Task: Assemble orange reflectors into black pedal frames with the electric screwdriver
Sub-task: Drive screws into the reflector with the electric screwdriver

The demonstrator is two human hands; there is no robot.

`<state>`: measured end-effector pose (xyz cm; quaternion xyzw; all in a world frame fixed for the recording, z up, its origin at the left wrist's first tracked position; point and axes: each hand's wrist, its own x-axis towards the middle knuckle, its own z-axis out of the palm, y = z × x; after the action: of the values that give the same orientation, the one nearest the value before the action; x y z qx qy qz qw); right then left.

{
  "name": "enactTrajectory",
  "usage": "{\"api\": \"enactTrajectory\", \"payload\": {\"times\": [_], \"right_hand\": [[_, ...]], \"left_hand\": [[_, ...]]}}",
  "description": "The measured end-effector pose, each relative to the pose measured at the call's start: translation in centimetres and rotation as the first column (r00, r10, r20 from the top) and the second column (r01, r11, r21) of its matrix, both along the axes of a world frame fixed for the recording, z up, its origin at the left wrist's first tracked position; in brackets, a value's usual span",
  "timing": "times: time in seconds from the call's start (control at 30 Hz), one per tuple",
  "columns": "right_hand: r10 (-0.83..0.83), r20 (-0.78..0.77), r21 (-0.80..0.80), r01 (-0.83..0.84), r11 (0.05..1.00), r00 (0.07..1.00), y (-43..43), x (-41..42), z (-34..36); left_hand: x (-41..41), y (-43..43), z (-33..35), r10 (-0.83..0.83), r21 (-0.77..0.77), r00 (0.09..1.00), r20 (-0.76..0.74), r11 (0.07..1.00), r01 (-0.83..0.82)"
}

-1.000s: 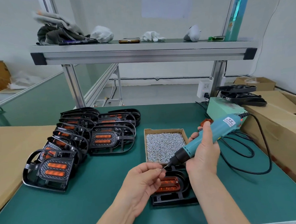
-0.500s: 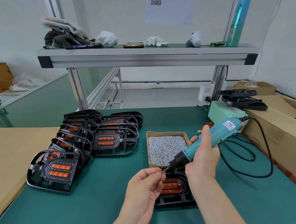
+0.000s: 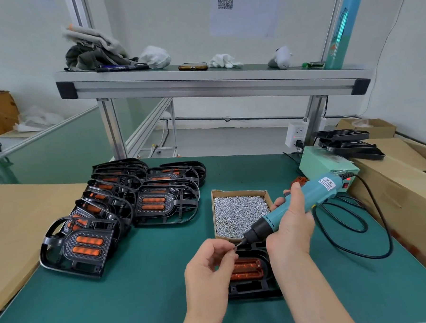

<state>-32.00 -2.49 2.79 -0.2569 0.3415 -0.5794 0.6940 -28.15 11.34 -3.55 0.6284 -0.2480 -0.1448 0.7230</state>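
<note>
We held the electric screwdriver (image 3: 307, 196) in our right hand (image 3: 292, 228), fingers wrapped round its teal body and the thumb lying up along the barrel. The tool slanted down to the left, its black nose and bit pointing at our left hand (image 3: 210, 265). There the thumb and forefinger were pinched together on a small screw (image 3: 235, 246), which met the tip of the bit. The other fingers of that hand were loosely curled beneath.

Right under both hands lay the black pedal frame (image 3: 253, 286), flat on the green mat (image 3: 144, 288) at the near edge of the bench. The orange reflector (image 3: 247, 268) sat in the oval middle of it, partly hidden by our left hand. The bit hung above the frame and did not touch it.

Just behind the frame stood an open cardboard box (image 3: 238, 191) full of silver screws. To the left, a row of finished pedals (image 3: 88, 244) leaned one on another, each showing two orange bars, with a second short row (image 3: 160, 203) beside them. A black cable (image 3: 374, 251) looped from the back of the screwdriver across the mat to a pale green power unit (image 3: 323, 161) at the far right. More black frames (image 3: 346, 142) were stacked on a cardboard carton behind that unit.
</note>
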Motion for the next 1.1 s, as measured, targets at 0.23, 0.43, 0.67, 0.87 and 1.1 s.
{"api": "enactTrajectory", "payload": {"times": [0.23,0.43,0.67,0.87,1.1], "right_hand": [[0.016,-0.012,0.010,-0.016,1.000,1.000,0.1,0.3,-0.3],[-0.002,-0.036,-0.010,0.002,1.000,0.999,0.4,0.5,-0.5],[-0.016,-0.041,-0.074,0.013,0.997,0.999,0.5,0.6,-0.2],[-0.028,-0.112,-0.231,0.001,0.973,0.993,0.7,0.7,-0.7],[-0.020,-0.180,-0.432,-0.061,0.900,0.983,2.4,1.4,-1.6]], "left_hand": [[-0.7,0.2,0.0,0.050,0.041,0.969,0.243,0.997,-0.062],[-0.6,0.6,-0.2,0.082,0.051,0.896,0.436,0.992,-0.115],[0.2,0.6,-0.8,0.047,0.121,0.894,0.446,0.986,-0.113],[2.0,2.0,-2.0,-0.097,0.328,0.885,0.455,0.943,-0.065],[3.1,2.2,-3.6,-0.385,0.629,0.741,0.551,0.775,-0.065]]}}
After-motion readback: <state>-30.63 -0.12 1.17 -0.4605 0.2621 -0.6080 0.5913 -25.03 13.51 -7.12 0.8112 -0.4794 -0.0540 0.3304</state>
